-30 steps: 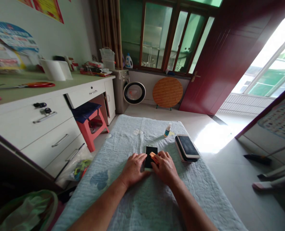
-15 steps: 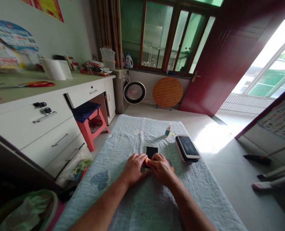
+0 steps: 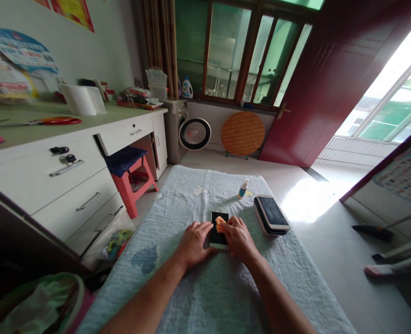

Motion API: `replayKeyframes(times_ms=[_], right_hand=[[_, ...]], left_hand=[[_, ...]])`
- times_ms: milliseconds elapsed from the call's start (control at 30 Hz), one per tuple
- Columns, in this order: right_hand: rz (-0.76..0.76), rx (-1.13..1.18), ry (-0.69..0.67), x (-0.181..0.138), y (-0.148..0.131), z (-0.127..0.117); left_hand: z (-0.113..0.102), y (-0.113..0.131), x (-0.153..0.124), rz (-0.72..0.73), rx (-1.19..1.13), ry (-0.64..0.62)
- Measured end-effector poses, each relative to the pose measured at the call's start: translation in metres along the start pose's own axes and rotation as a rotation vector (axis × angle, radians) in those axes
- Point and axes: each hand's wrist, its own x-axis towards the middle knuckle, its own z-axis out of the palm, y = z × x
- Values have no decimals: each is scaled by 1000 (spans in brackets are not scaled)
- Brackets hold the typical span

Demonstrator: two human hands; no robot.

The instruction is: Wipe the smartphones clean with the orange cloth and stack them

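A dark-screened phone (image 3: pixel 218 229) lies flat on a pale quilted cloth (image 3: pixel 205 287) in front of me. My left hand (image 3: pixel 194 243) rests against the phone's left edge, fingers curled on it. My right hand (image 3: pixel 239 238) pinches a small orange cloth (image 3: pixel 220 221) and presses it on the upper part of the screen.
A stack of phones (image 3: pixel 271 214) lies to the right on the cloth, with a small bottle (image 3: pixel 242 189) behind it. A white drawer unit (image 3: pixel 69 176) and a red stool (image 3: pixel 130 178) stand at left. A washing machine (image 3: pixel 187 131) and a round wooden tabletop (image 3: pixel 242 133) are at the back wall.
My right hand slid the orange cloth down toward the phone's lower left, then back up to the upper screen. My left hand stayed on the phone's edge.
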Motion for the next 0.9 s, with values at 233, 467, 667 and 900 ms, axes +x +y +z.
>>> replayKeyframes(times_ms=[233, 467, 667, 900], right_hand=[[-6, -37, 10, 12, 11, 2], [-7, -101, -46, 49, 12, 5], [-98, -67, -102, 43, -2, 2], [-294, 57, -217, 7, -17, -23]], left_hand=[[-3, 1, 0, -3, 4, -9], [-6, 4, 0, 3, -3, -14], [3, -3, -1, -23, -41, 68], [6, -8, 0, -29, -41, 48]])
